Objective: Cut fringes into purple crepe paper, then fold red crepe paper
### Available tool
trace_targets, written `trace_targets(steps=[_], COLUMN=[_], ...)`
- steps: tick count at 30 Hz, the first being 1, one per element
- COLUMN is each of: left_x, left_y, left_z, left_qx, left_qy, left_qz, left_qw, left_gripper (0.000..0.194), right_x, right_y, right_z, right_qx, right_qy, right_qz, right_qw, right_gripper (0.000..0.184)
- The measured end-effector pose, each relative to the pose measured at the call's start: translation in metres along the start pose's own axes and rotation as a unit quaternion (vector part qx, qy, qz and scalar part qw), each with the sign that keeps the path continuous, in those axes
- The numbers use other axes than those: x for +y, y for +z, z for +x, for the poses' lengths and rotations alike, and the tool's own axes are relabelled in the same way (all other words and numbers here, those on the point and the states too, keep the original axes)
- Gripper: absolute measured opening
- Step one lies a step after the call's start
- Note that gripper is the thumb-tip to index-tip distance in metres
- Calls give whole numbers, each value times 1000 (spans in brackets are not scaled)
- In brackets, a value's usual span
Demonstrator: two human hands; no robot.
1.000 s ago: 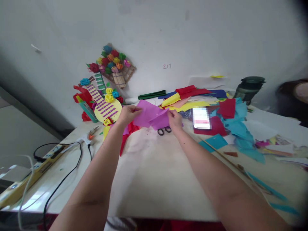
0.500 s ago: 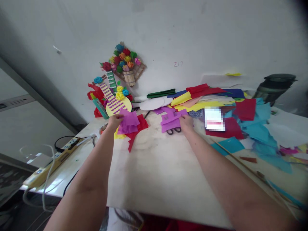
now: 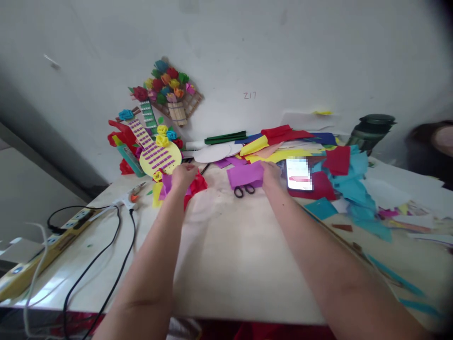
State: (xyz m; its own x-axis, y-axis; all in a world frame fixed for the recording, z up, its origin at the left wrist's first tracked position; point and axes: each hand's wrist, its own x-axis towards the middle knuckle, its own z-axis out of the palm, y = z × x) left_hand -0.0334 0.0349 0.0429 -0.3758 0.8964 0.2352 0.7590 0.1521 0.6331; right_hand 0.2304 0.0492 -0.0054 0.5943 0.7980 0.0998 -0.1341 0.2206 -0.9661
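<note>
Fingers of the right hand (image 3: 272, 174) are pinching purple paper (image 3: 245, 174) by the scissors (image 3: 239, 192), toward the far edge of the worktop (image 3: 230, 264). The left hand's (image 3: 184, 176) are bending at red paper (image 3: 201, 183); whether they're holding anything isn't showing. Purple paper is no longer stretching between both, so sheets are seemingly being separated.

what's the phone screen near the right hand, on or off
On: the phone beside the right hand shows a bright, lit display, though its content is too blurred to read.
</note>
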Motion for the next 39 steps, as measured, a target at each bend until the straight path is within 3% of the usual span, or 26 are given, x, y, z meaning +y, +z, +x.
trace_targets(steps=[5,9,16,20,29,39], left_x=[30,39,40,39,45,45], left_y=[51,75,100,106,108,107], left_z=[-31,-49,-50,-52,-56,-56], left_qx=[-103,-78,-52,-55,-54,-53], left_qy=[-18,-22,11,33,11,12], left_qz=[-13,59,33,82,115,102], left_qw=[994,995,998,995,992,993], left_gripper=[22,25,24,26,34,21], right_x=[-10,-9,-8,-3,-5,10], right_y=[-4,-5,-12,-16,-11,-2], right_z=[8,17,31,35,25,20], right_qx=[21,32,14,13,35,-24], right_qy=[12,30,59,70,81,81], right_qz=[104,136,160,131,138,152], right_qw=[994,990,985,989,987,985], right_gripper=[6,8,12,14,11,18])
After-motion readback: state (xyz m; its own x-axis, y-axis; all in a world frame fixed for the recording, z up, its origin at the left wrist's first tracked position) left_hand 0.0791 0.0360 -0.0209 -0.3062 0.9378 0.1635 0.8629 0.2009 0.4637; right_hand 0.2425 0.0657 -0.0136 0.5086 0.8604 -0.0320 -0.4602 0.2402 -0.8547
